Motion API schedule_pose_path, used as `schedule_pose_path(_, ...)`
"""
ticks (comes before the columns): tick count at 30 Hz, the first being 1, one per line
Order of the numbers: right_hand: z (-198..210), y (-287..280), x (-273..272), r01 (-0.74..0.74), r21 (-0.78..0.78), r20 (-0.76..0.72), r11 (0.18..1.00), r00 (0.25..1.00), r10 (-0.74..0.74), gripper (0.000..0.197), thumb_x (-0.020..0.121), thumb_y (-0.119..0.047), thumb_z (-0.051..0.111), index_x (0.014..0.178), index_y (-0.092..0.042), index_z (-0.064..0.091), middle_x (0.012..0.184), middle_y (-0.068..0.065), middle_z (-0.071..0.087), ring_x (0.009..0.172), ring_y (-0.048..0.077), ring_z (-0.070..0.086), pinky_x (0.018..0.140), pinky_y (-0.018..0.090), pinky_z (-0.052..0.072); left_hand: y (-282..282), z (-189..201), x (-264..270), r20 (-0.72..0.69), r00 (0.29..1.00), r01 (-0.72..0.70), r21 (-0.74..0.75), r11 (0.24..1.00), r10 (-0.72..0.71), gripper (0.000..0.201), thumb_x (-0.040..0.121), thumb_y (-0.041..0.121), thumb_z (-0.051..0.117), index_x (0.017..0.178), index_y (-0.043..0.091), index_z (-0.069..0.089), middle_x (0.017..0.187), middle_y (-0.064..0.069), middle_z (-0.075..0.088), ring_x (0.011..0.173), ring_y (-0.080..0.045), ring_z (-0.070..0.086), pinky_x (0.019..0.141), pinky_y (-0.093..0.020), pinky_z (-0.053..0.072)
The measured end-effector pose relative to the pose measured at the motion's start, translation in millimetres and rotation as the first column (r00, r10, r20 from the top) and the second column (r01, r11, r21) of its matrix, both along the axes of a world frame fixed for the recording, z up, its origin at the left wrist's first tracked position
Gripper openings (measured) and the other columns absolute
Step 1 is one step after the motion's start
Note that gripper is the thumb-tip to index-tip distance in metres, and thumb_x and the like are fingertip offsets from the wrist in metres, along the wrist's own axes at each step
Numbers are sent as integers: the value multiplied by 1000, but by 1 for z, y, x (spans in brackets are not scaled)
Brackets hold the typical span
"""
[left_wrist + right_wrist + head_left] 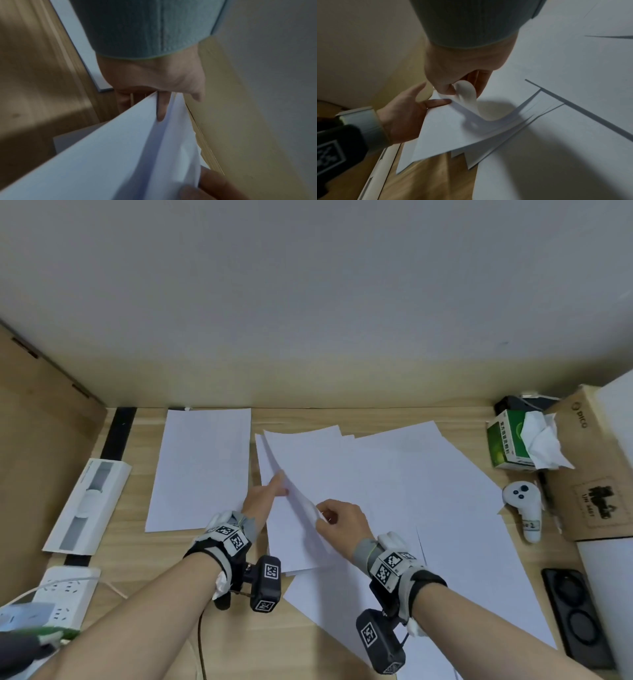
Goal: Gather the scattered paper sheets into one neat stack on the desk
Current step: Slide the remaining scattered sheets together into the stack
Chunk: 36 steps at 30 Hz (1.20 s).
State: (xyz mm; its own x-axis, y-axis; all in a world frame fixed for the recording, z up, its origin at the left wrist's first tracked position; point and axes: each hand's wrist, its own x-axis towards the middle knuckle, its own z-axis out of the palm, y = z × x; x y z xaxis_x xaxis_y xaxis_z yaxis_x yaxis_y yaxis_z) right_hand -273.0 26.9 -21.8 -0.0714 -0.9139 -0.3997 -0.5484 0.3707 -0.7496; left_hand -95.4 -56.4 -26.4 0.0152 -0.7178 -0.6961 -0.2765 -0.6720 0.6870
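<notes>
Several white paper sheets [428, 484] lie spread and overlapping over the middle and right of the wooden desk [239, 628]. One separate sheet [202, 470] lies flat at the left. My left hand [265, 496] holds the raised left edge of a small bundle of sheets [308, 460], thumb on top [436, 103] and a finger slipped between the sheets [161, 108]. My right hand [342, 525] pinches the curled-up edge of the top sheet [465, 92], close beside the left hand.
At the right stand a green tissue box [507, 440], a white controller [524, 505], a cardboard box [596, 467] and a black case [575, 614]. A white long box [89, 505] and a power strip [65, 594] lie at the left. The wall closes the back.
</notes>
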Motion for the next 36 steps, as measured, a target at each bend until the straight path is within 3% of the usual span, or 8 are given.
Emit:
schedule_pose_path(3,0,10,10,-35,42,115,999,993,30,17,80,-24,60,91,-27,73,72,-12,65,67,6,58,74,29,52,3,-3,-5,18,999,34,-30,999,-33,51,77,60,67,84,9,63,84,-5,63,79,-21,62,70,-30,45)
schedule_pose_path(6,2,16,7,-103,111,272,988,960,70,13,84,-36,64,91,-30,73,81,-6,73,75,14,67,81,34,56,7,-9,-4,90,994,62,-90,994,-54,23,83,19,67,94,-1,70,93,-15,72,91,-31,69,82,-40,53)
schedule_pose_path(11,-11,13,-33,125,102,65,987,989,-132,19,90,-33,56,84,-22,70,83,-8,72,81,20,68,84,44,55,12,-4,10,105,994,-25,-165,986,42,29,90,2,51,117,-3,62,89,-10,68,74,-23,61,61,-23,47)
schedule_pose_path(18,-30,-20,-73,330,138,-178,934,936,-305,43,91,-27,64,129,-9,55,129,8,59,114,29,60,93,34,48,18,19,50,66,997,48,-356,933,-27,85,94,-4,42,148,48,1,146,18,28,130,-10,37,107,-33,36)
schedule_pose_path(20,-37,-31,-71,320,186,-271,929,925,-264,51,85,-32,70,127,-9,53,129,10,52,115,31,57,91,36,48,19,18,64,149,988,69,-270,960,-29,86,96,3,44,150,41,-11,157,14,13,142,-17,29,115,-40,30)
schedule_pose_path(26,-52,-39,-68,234,253,-372,939,919,-129,26,82,-22,59,63,-18,41,66,1,47,61,24,47,55,27,33,22,9,81,193,981,27,-220,975,16,48,91,-6,45,136,10,50,127,-9,60,100,-20,59,77,-22,49)
schedule_pose_path(32,-44,-36,-84,423,83,-287,902,877,-385,22,100,-23,43,83,-9,48,75,7,52,72,29,50,63,34,33,21,-10,82,238,969,-15,-203,979,64,52,87,-10,39,130,11,58,117,-10,67,99,-31,66,82,-38,57)
schedule_pose_path(36,-36,-35,-100,620,-26,-159,784,772,-616,23,103,-19,36,87,-6,46,72,7,49,73,30,49,69,36,36,16,-10,70,297,953,-2,-184,983,58,53,86,-12,32,128,8,59,111,-10,65,90,-28,62,73,-28,51)
